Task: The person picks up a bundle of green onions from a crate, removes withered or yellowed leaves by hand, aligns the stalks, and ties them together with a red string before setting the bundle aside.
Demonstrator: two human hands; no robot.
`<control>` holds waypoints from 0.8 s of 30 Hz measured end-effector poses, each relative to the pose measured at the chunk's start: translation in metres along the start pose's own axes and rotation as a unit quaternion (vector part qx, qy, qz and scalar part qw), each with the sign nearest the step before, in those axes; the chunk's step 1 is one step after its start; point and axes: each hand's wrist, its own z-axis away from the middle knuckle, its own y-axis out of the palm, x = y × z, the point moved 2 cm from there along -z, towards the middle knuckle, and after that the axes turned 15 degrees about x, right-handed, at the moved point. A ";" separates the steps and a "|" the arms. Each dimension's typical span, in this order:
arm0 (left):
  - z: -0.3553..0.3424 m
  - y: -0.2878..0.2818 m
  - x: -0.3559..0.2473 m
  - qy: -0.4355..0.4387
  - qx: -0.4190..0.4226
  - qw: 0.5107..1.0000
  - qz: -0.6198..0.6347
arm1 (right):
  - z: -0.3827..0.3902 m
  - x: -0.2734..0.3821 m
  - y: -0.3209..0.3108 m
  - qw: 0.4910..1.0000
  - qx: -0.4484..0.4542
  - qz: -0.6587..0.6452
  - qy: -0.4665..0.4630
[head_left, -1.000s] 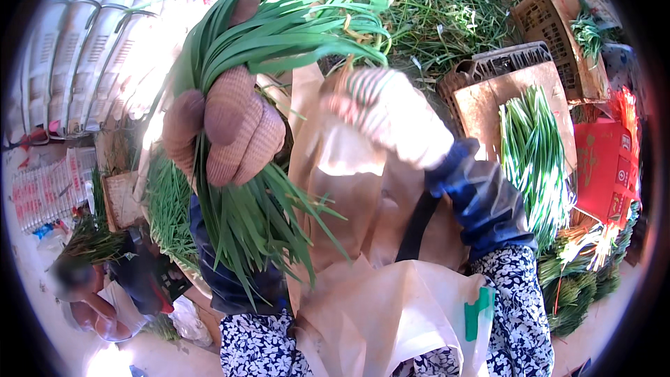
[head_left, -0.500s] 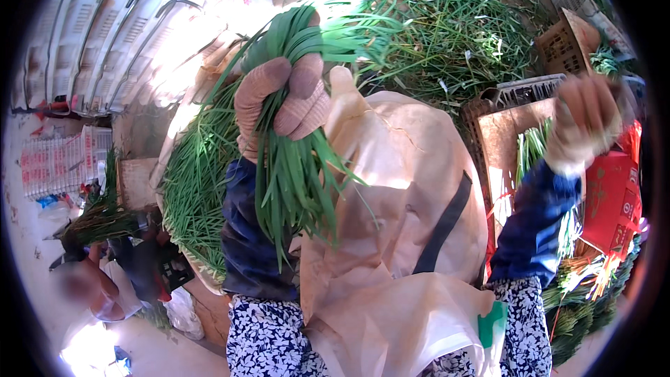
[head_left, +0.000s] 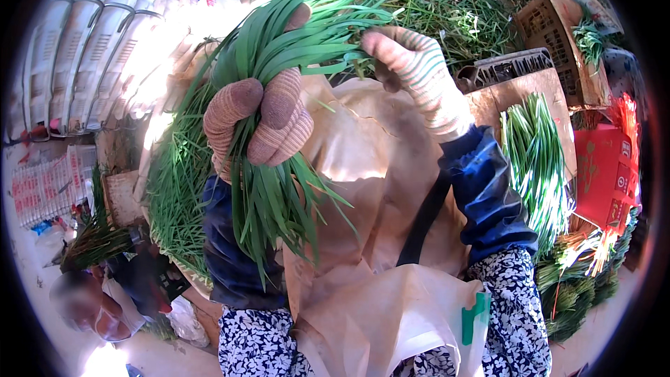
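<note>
My gloved left hand [head_left: 262, 122] is closed round a thick bunch of garlic chives [head_left: 279, 42]. The flat green leaves bend over its fingers, and their tips hang down below the fist. The pale stem ends point to the right. There my right hand [head_left: 422, 73], in a striped glove, pinches the edge of the bunch between thumb and fingers; some of its fingers are hidden. Under both hands a tan apron [head_left: 370, 157] covers my lap. More chives [head_left: 174, 185] lie in a large heap beside my left forearm.
Loose green trimmings [head_left: 447, 17] cover the floor ahead. At right a bunch of chives [head_left: 534, 167] lies on cardboard, near a red box [head_left: 600, 174] with orange-red strips [head_left: 623, 126]. Crates [head_left: 551, 42] stand at the far right, stacked white packaging [head_left: 91, 49] at far left. Another person [head_left: 98, 304] is at lower left.
My right hand has come from beside the red box at right to the stem ends of the bunch. My left hand, still gripping the chives, sits slightly lower and further left in view.
</note>
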 end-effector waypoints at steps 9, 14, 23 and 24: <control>0.006 -0.012 0.003 -0.002 -0.002 1.000 0.010 | -0.021 -0.018 0.021 0.973 0.053 -0.224 -0.014; 0.009 -0.033 -0.006 -0.013 0.007 0.999 -0.034 | 0.007 0.002 0.012 0.939 0.167 -0.292 -0.069; 0.007 -0.050 -0.013 -0.034 0.010 0.999 -0.023 | 0.034 0.111 -0.092 0.712 0.457 -0.372 -0.381; 0.009 -0.050 -0.014 -0.032 0.000 0.999 -0.021 | 0.037 0.090 -0.092 0.878 0.261 -0.202 -0.347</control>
